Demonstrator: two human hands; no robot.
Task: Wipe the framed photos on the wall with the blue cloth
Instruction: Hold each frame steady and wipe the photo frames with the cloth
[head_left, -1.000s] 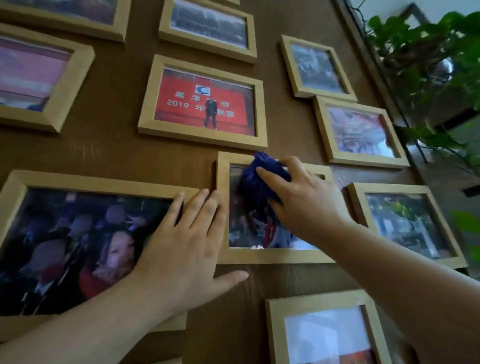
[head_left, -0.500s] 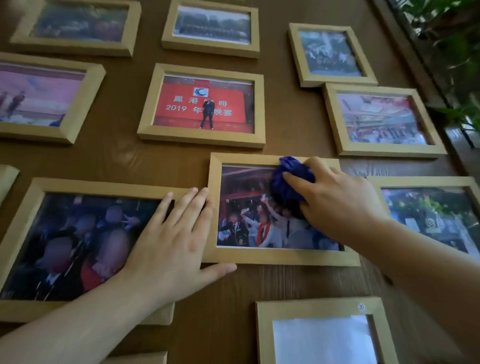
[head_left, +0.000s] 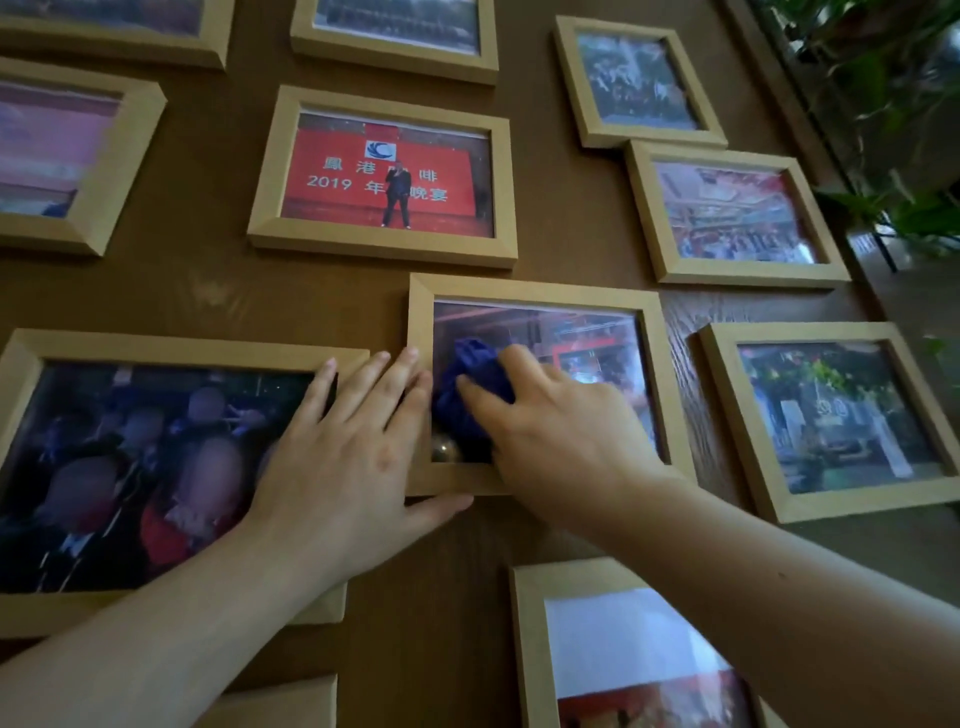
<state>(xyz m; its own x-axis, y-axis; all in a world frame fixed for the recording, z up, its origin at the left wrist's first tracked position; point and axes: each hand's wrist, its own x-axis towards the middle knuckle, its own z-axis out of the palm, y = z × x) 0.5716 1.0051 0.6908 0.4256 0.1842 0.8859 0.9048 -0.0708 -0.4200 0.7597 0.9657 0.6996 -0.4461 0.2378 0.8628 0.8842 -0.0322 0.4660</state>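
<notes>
Right hand (head_left: 566, 431) fingers curled round bunched blue cloth (head_left: 470, 387), pressed on glass of centre frame (head_left: 535, 288), lower-left area. Left hand (head_left: 343, 457) flat, fingers spread, bracing frame's left edge. Task mid-way at best: many other frames around, wiped or not, can't tell.

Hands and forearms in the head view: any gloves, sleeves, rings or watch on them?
None visible. The left hand and right hand are ungloved, with no rings showing. Both forearms are bare to the frame edge: no sleeves, watch or bracelet. Fingernails are short and unpainted.
</notes>
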